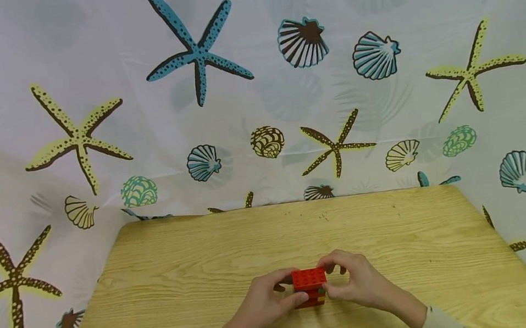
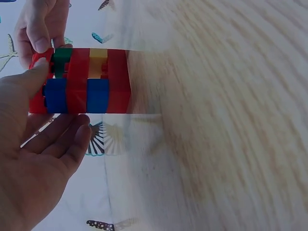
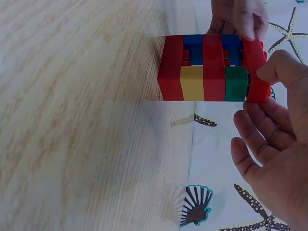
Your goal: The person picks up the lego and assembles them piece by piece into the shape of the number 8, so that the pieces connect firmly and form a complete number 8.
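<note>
A small tower of toy building bricks stands on the wooden table. Its topmost piece, a red brick (image 1: 309,278) with studs on top, sits slightly askew, a thin gap showing over the green brick (image 3: 236,84) in the right wrist view. My left hand (image 1: 268,299) grips this brick from the left, thumb on its near side. From the right, my right hand (image 1: 358,281) pinches the same brick between thumb and fingers. Lower down are a blue brick (image 2: 57,96), a red middle brick (image 3: 213,72), a yellow brick (image 3: 192,84) and a red base brick (image 2: 119,86).
The wooden table (image 1: 195,256) spreads out around the tower. A white cloth (image 1: 254,98) printed with starfish and shells hangs behind the table and along both sides.
</note>
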A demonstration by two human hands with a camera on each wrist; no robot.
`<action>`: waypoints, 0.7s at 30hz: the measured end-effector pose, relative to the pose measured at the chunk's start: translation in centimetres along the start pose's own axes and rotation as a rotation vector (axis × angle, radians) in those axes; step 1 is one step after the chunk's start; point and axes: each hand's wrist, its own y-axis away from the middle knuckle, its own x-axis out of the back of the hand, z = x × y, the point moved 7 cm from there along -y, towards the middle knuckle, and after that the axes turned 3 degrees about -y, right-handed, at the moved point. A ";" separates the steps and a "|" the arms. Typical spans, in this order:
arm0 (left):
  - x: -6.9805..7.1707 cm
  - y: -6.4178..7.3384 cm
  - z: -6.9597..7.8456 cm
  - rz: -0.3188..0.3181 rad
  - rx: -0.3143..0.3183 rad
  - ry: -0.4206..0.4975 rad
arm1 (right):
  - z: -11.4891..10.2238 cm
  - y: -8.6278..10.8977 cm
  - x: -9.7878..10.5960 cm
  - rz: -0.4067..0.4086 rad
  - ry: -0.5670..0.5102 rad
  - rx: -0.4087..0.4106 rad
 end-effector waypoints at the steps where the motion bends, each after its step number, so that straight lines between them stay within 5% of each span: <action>1: 0.1 0.0 0.1 0.012 -0.008 -0.002 | 0.0 0.0 0.0 -0.002 0.000 0.001; 21: 0.6 0.1 1.1 0.077 -0.041 0.036 | 0.5 0.2 -0.3 0.001 -0.032 0.002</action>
